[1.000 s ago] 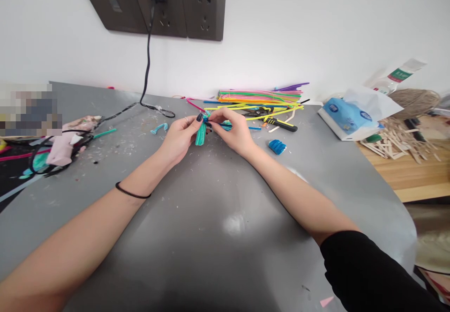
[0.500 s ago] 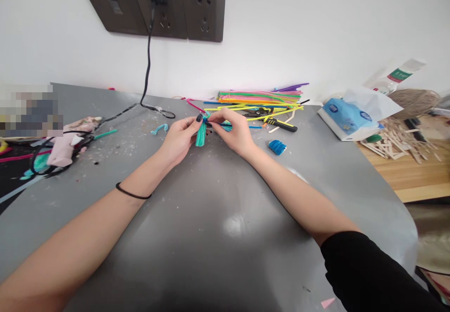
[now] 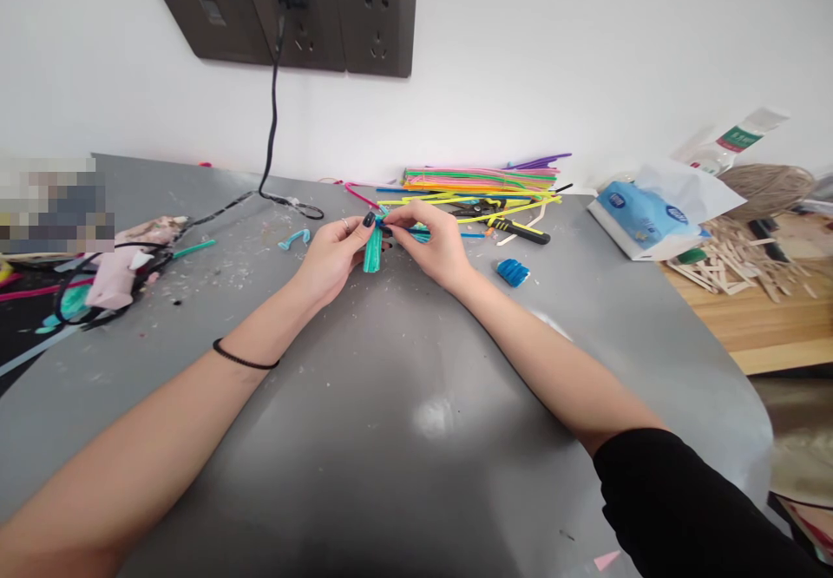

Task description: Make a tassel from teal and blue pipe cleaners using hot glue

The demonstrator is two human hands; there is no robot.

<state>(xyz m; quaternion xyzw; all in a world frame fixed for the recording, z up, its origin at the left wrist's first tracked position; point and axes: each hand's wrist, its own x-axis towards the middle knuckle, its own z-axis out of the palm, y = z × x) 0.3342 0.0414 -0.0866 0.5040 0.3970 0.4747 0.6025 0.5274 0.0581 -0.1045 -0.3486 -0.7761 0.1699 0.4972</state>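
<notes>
My left hand [image 3: 335, 254] pinches a teal bundle of pipe cleaners [image 3: 372, 252], whose lower end hangs below the thumb. At the top of that bundle, a dark blue pipe cleaner [image 3: 398, 228] crosses it, and my right hand [image 3: 433, 244] grips this between thumb and forefinger. The two hands almost touch above the grey table [image 3: 416, 352]. Some of the bundle and the fingers behind it are hidden. To the right of my right hand lies a blue coiled pipe-cleaner piece [image 3: 513, 272], apart from both hands.
Behind my hands lie a multicoloured pipe-cleaner bundle [image 3: 482, 180], loose yellow pipe cleaners [image 3: 521, 206] and black-and-yellow pliers [image 3: 521, 231]. A tissue pack [image 3: 644, 218] sits at the right edge beside wooden sticks [image 3: 729, 261]. A black cable [image 3: 273, 118] hangs from the wall socket on the left.
Both hands stay nearly in place, still holding the pipe cleaners. The teal bundle's lower end has shifted very slightly to the right.
</notes>
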